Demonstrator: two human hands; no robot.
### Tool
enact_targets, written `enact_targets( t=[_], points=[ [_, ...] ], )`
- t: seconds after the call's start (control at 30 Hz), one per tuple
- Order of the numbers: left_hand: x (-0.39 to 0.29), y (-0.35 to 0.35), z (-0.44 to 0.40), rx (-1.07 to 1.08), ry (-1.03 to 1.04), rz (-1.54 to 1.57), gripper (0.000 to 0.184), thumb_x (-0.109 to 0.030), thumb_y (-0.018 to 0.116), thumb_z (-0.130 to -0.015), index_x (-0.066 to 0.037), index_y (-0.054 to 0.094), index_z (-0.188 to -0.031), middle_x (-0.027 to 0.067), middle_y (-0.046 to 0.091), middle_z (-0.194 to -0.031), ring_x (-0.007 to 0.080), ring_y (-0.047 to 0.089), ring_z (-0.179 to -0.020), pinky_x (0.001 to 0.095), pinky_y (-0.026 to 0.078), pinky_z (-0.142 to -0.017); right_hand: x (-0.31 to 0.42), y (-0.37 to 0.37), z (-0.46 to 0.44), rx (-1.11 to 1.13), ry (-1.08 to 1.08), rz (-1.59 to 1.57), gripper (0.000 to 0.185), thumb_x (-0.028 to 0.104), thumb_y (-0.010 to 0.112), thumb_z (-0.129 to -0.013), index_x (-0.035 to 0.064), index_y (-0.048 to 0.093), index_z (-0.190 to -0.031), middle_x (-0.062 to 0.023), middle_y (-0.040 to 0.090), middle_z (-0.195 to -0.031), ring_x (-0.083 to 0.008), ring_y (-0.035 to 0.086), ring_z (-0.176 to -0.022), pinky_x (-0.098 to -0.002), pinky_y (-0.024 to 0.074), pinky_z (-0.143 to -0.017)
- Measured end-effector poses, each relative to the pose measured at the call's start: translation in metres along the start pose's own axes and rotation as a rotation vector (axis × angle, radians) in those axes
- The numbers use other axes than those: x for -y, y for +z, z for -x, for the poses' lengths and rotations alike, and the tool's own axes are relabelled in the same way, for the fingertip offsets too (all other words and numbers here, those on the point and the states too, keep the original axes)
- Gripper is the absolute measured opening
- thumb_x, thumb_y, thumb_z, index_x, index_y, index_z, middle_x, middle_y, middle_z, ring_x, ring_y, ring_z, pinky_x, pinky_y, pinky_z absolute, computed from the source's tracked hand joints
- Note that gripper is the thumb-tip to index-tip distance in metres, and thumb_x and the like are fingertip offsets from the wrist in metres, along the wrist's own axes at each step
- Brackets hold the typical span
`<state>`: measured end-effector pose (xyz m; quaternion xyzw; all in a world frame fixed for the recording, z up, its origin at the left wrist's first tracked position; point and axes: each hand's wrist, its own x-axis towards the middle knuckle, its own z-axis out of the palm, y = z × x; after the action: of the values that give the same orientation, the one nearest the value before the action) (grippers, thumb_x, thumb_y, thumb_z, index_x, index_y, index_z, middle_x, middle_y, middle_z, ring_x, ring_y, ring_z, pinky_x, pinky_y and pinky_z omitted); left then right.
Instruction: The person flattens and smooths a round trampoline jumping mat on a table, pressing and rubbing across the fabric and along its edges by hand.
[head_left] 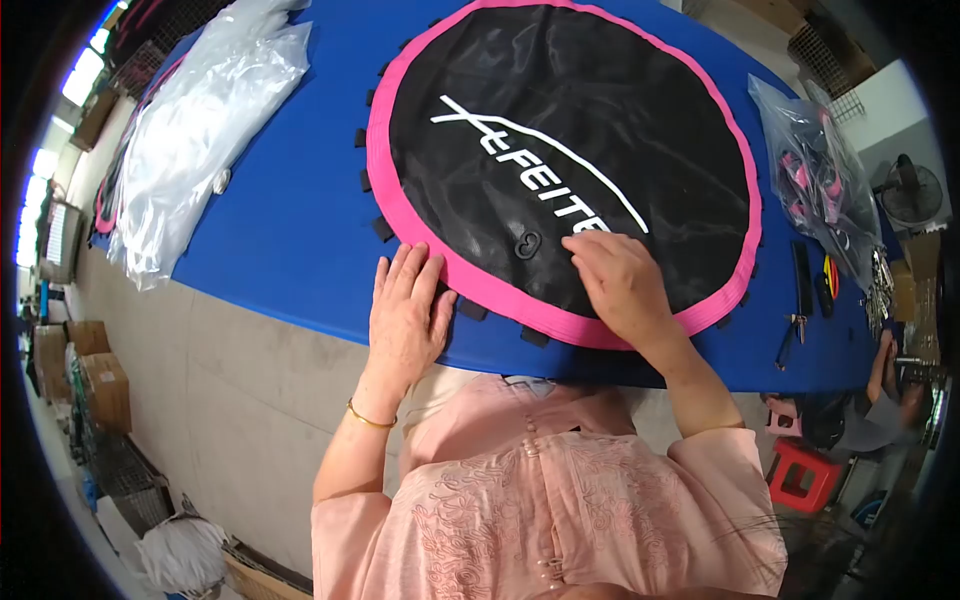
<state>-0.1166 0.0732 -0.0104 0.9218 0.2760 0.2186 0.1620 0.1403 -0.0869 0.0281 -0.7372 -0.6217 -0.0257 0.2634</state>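
A round black mesh mat [690, 170] with a pink border and white lettering lies flat on the blue table [290, 180], black tabs around its edge. My left hand [408, 310] rests with fingers stretched out at the mat's lower left border, fingertips on the pink band. Over the lower part of the mat is my right hand [620, 285], its fingers bent and drawn together near the end of the lettering; what is between them, if anything, is hidden. A small black curled piece [527, 244] lies on the mesh just left of my right hand.
Clear plastic bags [205, 130] cover the table's left end. A plastic bag with pink and black parts [815, 175] lies at the right, near scissors [788, 340] and a black tool [802, 280]. Below stands a red stool [803, 475]. Another person's arm [882, 365] shows at the right.
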Motion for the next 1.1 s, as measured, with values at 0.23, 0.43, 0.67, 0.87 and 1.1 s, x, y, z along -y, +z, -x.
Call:
enact_targets(
  t=[0.23,0.43,0.67,0.87,1.1],
  points=[
    [-0.028,-0.009,0.01,0.113,0.123,-0.056,0.052,-0.026,0.07,-0.096,0.002,0.059,-0.138,0.0254,0.057,-0.143,0.044,0.051,-0.136,0.0598,0.034,-0.12,0.025,0.022,-0.004,0.035,-0.061,-0.006,0.032,0.006,0.072,-0.091,0.0013,0.071,-0.123,-0.0154,0.071,-0.127,-0.0331,0.068,-0.114,-0.0443,0.0528,-0.101],
    [-0.046,0.005,0.0,0.037,0.106,-0.092,0.039,-0.021,0.068,-0.097,0.003,0.064,-0.127,0.0239,0.064,-0.13,0.042,0.059,-0.124,0.0604,0.035,-0.119,0.019,0.033,0.01,0.013,-0.016,-0.084,0.035,0.003,0.068,-0.094,-0.0006,0.068,-0.129,-0.0183,0.068,-0.134,-0.0368,0.066,-0.119,-0.0447,0.0517,-0.108],
    [-0.086,0.025,-0.022,0.126,0.31,0.044,0.05,-0.029,0.064,-0.1,0.002,0.061,-0.14,0.0195,0.057,-0.15,0.037,0.05,-0.142,0.0589,0.029,-0.124,0.002,-0.003,0.018,-0.089,0.121,-0.003,0.035,0.005,0.066,-0.096,0.0034,0.068,-0.131,-0.0167,0.068,-0.134,-0.036,0.064,-0.124,-0.0475,0.0483,-0.11],
    [-0.09,0.047,-0.031,0.195,0.299,0.081,0.056,-0.036,0.061,-0.103,0.003,0.06,-0.143,0.0202,0.057,-0.152,0.0351,0.049,-0.146,0.059,0.024,-0.127,-0.048,-0.032,0.072,-0.127,0.37,0.301,0.033,0.015,0.063,-0.103,0.0052,0.067,-0.134,-0.0179,0.067,-0.136,-0.0378,0.061,-0.129,-0.0549,0.0407,-0.116],
    [-0.036,0.02,-0.061,0.146,0.159,-0.216,0.059,-0.04,0.058,-0.104,0.004,0.059,-0.143,0.0207,0.06,-0.149,0.0371,0.051,-0.144,0.0626,0.019,-0.127,-0.076,-0.035,0.113,-0.132,0.513,0.415,0.037,0.022,0.055,-0.109,0.0059,0.062,-0.142,-0.0175,0.06,-0.148,-0.0362,0.052,-0.142,-0.0553,0.0309,-0.124]
  ],
)
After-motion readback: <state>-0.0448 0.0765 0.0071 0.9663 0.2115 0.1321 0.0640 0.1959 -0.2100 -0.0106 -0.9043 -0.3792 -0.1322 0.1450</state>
